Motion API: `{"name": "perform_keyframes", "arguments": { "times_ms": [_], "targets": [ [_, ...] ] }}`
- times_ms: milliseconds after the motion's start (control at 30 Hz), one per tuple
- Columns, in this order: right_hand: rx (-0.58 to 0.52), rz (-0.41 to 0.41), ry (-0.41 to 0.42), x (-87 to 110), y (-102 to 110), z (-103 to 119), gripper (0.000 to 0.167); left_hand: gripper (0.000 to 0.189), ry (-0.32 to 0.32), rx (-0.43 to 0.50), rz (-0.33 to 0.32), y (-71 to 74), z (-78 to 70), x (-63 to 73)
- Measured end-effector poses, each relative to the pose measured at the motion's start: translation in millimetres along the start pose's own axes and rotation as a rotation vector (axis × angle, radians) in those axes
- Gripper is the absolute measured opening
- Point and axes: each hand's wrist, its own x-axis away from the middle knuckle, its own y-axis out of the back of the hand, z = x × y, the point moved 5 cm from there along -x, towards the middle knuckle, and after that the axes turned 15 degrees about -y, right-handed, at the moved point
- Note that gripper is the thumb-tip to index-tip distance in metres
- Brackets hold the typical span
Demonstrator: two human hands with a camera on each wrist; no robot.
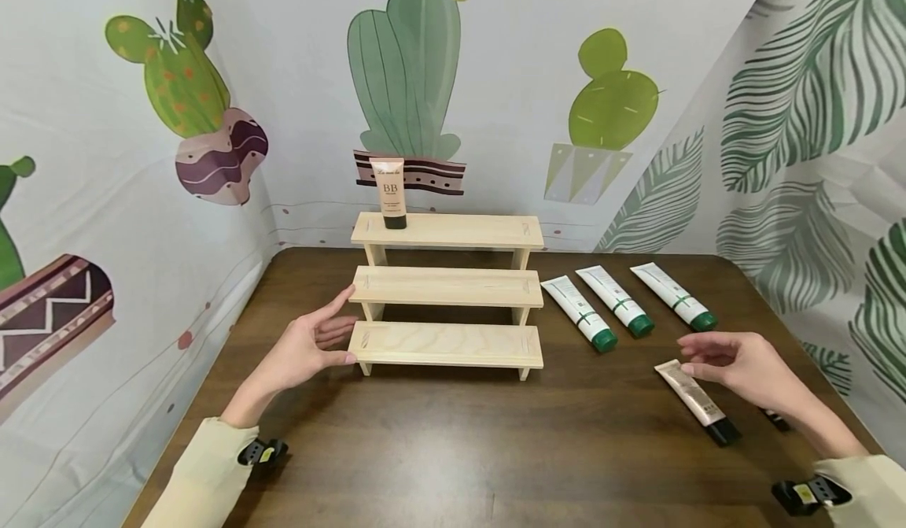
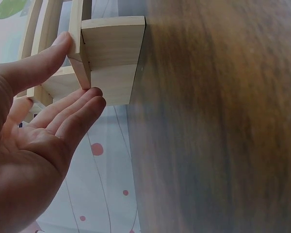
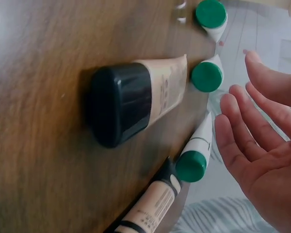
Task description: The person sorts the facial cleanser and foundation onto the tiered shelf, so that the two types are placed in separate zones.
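Observation:
My left hand (image 1: 307,348) rests at the left side of a three-step wooden display rack (image 1: 447,345), thumb by the bottom step and fingers stretched toward the steps. In the left wrist view, its fingertips (image 2: 94,92) touch the rack's edge. Over a beige cosmetic tube (image 1: 694,394) with a black cap, my right hand (image 1: 752,367) hovers with fingers loosely extended. The right wrist view has that tube (image 3: 167,87) lying on the table, apart from the hand. Another tube with black ends (image 3: 150,208) lies close by, mostly hidden under the right wrist in the head view.
A BB cream tube (image 1: 391,190) stands cap-down on the rack's top step. Right of the rack, three white tubes with green caps lie on the brown table: one nearest (image 1: 580,313), one in the middle (image 1: 614,301), one farther right (image 1: 674,297). A cactus-print cloth (image 1: 304,119) hangs behind.

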Motion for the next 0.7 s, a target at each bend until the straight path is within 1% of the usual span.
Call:
{"name": "perform_keyframes", "arguments": {
  "times_ms": [133, 367, 500, 600, 700],
  "targets": [
    [0.01, 0.048, -0.04, 2.6, 0.2, -8.4, 0.032, 0.111, 0.0, 0.004, -0.005, 0.2, 0.9, -0.5],
    [0.066, 0.119, -0.053, 8.1, 0.6, -19.0, 0.039, 0.111, 0.005, 0.0, -0.009, 0.8, 0.6, -2.1],
    [0.089, 0.177, -0.102, 11.2, 0.0, -26.1, 0.042, 0.112, 0.014, 0.003, -0.002, 0.0, -0.2, -1.5],
    [0.115, 0.201, -0.132, 11.2, -0.7, -29.7, 0.044, 0.112, 0.017, 0.008, -0.003, -0.3, -0.2, -1.1],
    [0.133, 0.216, -0.128, 9.7, -1.2, -31.7, 0.044, 0.111, 0.018, 0.009, -0.006, -0.3, 0.2, -1.1]
  ]
}}
